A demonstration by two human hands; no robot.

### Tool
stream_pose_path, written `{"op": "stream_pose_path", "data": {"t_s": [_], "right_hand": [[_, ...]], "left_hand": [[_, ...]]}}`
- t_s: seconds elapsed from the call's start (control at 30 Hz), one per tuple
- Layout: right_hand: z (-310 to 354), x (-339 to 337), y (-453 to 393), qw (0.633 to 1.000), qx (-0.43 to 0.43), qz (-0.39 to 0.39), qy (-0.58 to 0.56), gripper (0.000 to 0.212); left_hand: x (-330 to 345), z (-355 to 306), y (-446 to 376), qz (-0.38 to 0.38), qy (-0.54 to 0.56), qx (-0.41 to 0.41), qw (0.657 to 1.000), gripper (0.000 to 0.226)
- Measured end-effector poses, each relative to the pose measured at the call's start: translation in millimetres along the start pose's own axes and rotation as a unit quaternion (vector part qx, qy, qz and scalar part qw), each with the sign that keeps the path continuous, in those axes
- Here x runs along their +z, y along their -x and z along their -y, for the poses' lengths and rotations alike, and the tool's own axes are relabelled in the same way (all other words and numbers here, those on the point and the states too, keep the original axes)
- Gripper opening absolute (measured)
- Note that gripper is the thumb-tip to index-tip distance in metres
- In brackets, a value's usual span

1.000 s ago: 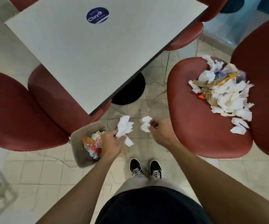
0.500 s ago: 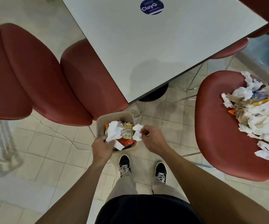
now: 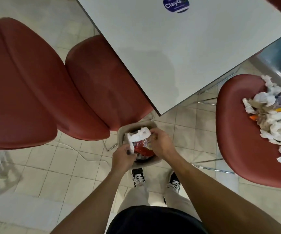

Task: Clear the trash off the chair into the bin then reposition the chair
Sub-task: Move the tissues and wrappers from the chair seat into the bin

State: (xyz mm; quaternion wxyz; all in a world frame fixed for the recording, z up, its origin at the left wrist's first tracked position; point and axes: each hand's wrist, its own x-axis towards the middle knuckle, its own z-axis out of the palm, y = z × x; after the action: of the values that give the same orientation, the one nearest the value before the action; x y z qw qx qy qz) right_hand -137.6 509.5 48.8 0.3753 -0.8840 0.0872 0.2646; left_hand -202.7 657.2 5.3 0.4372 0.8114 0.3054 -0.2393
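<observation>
A beige bin (image 3: pixel 137 126) stands on the floor just ahead of my feet, holding red and mixed wrappers. My left hand (image 3: pixel 123 157) grips a crumpled white tissue (image 3: pixel 137 137) over the bin's opening. My right hand (image 3: pixel 161 143) is also above the bin, its fingertips pinching the tissue's far end. To the right stands a red chair (image 3: pixel 234 132), whose seat carries a trash pile (image 3: pixel 275 119) of white tissues, brown paper and orange scraps. Both hands are well away from that chair.
A white table (image 3: pixel 170 48) with a blue round sticker (image 3: pixel 176 5) fills the top centre, its corner pointing at the bin. Red chairs (image 3: pixel 26 90) stand at the left, one (image 3: pixel 102 81) tucked under the table. Chrome chair legs (image 3: pixel 212 168) cross the tiled floor.
Both hands moved left from beside the trash-laden chair and came down over the bin with their tissues. My view turned left, so that chair slid to the right edge.
</observation>
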Motion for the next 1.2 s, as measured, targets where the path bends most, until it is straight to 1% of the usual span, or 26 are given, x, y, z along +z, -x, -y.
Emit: {"op": "stream_pose_path", "data": {"t_s": [0.1, 0.23, 0.33, 0.47, 0.53, 0.6, 0.67, 0.77, 0.9, 0.93, 1.07, 1.2], "right_hand": [[-4, -4, 4, 1.000, 0.000, -0.012, 0.007, 0.030], [-21, -16, 12, 0.999, 0.033, -0.022, -0.022, 0.022], [-37, -27, 14, 0.997, 0.052, -0.038, -0.032, 0.024], [-57, -51, 19, 0.994, 0.066, -0.060, -0.055, 0.027], [-70, -67, 23, 0.992, 0.072, -0.070, -0.071, 0.027], [-83, -80, 24, 0.990, 0.077, -0.085, -0.086, 0.025], [-98, -96, 25, 0.985, 0.090, -0.099, -0.108, 0.024], [-130, -127, 30, 0.983, 0.093, -0.116, -0.110, 0.026], [-159, -166, 35, 0.982, 0.091, -0.115, -0.118, 0.031], [-179, -188, 34, 0.980, 0.103, -0.114, -0.125, 0.032], [-227, -240, 26, 0.975, 0.127, -0.124, -0.131, 0.034], [-286, -299, 15, 0.964, 0.153, -0.151, -0.155, 0.039]], "left_hand": [[1, -1, -1, 0.007, -0.023, 0.006, 1.000, 0.033], [6, -15, 0, 0.040, -0.019, 0.028, 0.999, 0.031], [14, -30, 1, 0.061, -0.026, 0.061, 0.996, 0.029], [32, -54, 5, 0.063, -0.047, 0.105, 0.991, 0.019], [45, -72, 9, 0.078, -0.072, 0.128, 0.986, 0.015], [57, -86, 10, 0.088, -0.092, 0.146, 0.981, 0.015], [73, -99, 10, 0.102, -0.114, 0.151, 0.977, 0.022], [106, -124, 15, 0.119, -0.129, 0.157, 0.972, 0.031], [142, -153, 21, 0.117, -0.126, 0.165, 0.971, 0.027], [166, -167, 26, 0.121, -0.122, 0.174, 0.970, 0.025], [223, -205, 40, 0.137, -0.118, 0.189, 0.965, 0.020], [293, -249, 46, 0.156, -0.138, 0.193, 0.959, 0.024]]}}
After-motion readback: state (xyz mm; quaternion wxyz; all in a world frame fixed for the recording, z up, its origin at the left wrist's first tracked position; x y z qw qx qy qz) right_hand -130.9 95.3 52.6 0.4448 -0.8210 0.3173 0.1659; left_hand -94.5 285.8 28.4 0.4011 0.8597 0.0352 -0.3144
